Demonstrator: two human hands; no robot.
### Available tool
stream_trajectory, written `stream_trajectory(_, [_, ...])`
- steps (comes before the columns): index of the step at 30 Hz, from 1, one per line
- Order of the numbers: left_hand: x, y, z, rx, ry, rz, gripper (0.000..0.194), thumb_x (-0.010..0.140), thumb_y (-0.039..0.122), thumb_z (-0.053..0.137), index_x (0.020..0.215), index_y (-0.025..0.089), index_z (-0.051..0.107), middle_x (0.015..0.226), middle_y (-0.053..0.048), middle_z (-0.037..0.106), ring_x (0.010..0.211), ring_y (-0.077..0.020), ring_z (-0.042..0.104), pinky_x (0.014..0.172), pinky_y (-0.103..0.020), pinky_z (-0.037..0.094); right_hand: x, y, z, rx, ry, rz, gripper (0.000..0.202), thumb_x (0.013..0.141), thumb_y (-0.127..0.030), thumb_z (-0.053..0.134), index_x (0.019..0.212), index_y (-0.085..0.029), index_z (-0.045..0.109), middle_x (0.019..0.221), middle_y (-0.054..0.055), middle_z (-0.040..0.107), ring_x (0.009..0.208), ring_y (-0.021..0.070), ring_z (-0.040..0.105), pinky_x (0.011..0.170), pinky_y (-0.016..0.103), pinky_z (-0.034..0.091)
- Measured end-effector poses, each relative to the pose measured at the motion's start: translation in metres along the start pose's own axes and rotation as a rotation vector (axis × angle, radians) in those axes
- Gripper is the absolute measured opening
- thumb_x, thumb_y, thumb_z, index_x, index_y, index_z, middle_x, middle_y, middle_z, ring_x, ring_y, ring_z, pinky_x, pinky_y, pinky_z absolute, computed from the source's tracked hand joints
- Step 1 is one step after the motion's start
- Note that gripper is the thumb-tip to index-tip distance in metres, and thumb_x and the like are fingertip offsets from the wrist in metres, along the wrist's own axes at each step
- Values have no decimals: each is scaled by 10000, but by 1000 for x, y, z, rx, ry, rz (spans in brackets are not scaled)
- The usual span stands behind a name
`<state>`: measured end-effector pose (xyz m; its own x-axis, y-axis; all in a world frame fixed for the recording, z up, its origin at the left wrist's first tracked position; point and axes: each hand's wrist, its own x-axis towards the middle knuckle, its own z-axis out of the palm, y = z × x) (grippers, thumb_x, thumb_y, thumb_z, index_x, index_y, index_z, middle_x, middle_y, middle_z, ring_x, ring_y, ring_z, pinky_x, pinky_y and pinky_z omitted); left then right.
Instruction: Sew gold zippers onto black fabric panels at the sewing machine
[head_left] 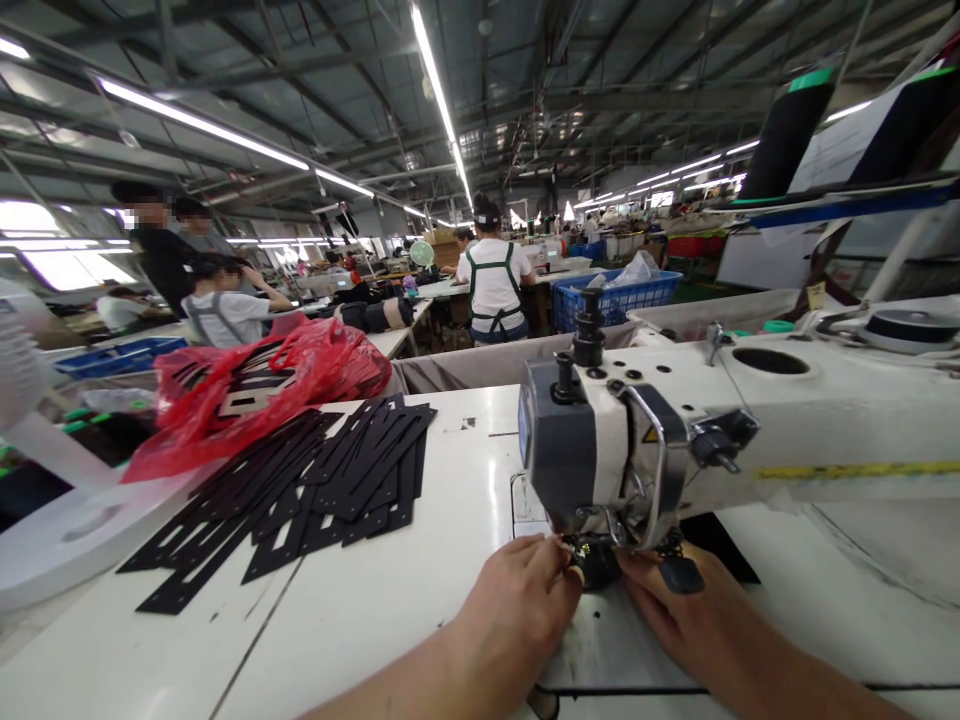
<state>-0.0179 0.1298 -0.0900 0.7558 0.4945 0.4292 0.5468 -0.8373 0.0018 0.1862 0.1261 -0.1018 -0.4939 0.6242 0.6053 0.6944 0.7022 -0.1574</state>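
Note:
A white and grey sewing machine (pixel 570 440) stands in front of me, its needle area lit low down. My left hand (pixel 521 595) is closed at the left of the presser foot, fingertips pinching the edge of a small black piece (pixel 598 568). On the other side, my right hand (pixel 694 610) has its fingers curled against the same piece, partly hidden behind the machine's metal parts. Flat black material (pixel 724 548) shows beyond my right hand; whether it joins the piece, I cannot tell. Many black strips with slots and holes (pixel 360 470) lie heaped on the white table (pixel 360 620) to the left.
A red plastic bag (pixel 330 355) with more cut pieces sits behind the strips. At far left stands a white fan base (pixel 82 540). Thread cones (pixel 787 135) rise on a rack at right. Beyond the table are a blue crate (pixel 622 292) and several people at work.

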Motion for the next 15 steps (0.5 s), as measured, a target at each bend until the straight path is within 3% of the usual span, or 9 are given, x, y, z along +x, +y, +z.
stream_trajectory(15, [0,-5,0,-28,19,11,159,907,134,414,895,125,572,766,-67,573,727,-199,571,694,-328,521,-2,6,2,21,-46,28,274,804,-96,398,872,-148,658,818,87,685,740,214,642,665,320,510])
